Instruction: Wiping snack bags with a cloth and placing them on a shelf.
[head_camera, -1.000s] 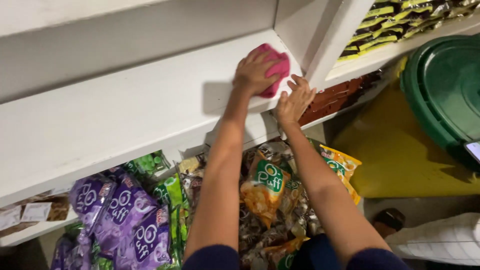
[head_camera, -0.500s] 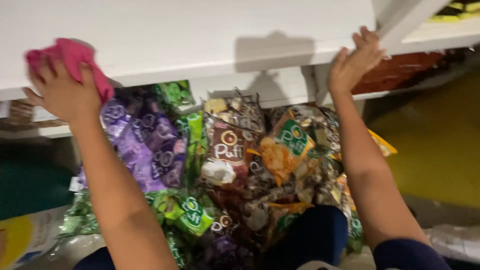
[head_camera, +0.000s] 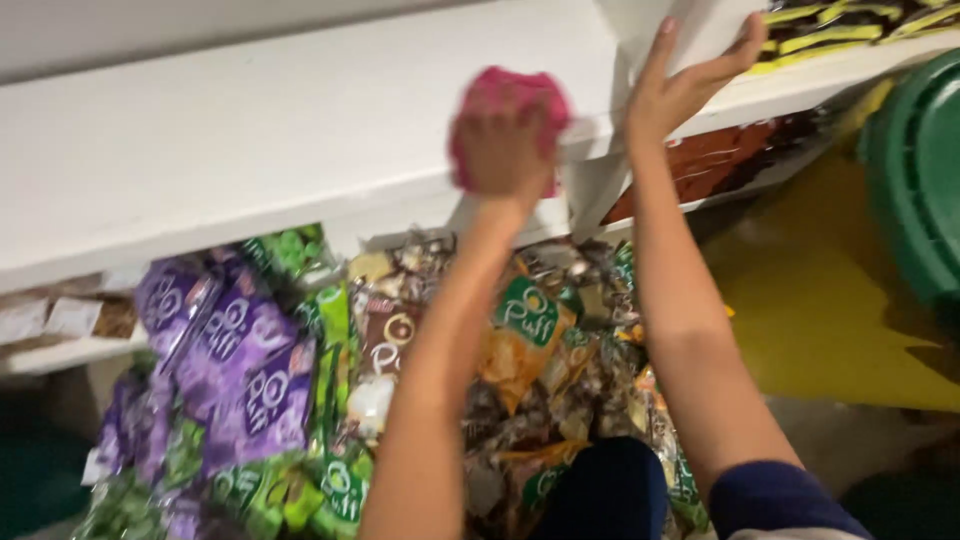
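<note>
Left hand, blurred, with pink cloth near shelf edge.

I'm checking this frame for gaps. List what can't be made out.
Head view only:
- Left hand: motion-blurred, so its fingers and grip on the pink cloth are unclear.
- Green tub: cut off by the right edge.
- Snack packets: partly hidden behind both arms.
- White shelf: cut off by the left edge.

Two hands were in view: left hand and right hand. One pink cloth was present. One white shelf carried it. Snack packets below were too numerous and overlapped to count.
</note>
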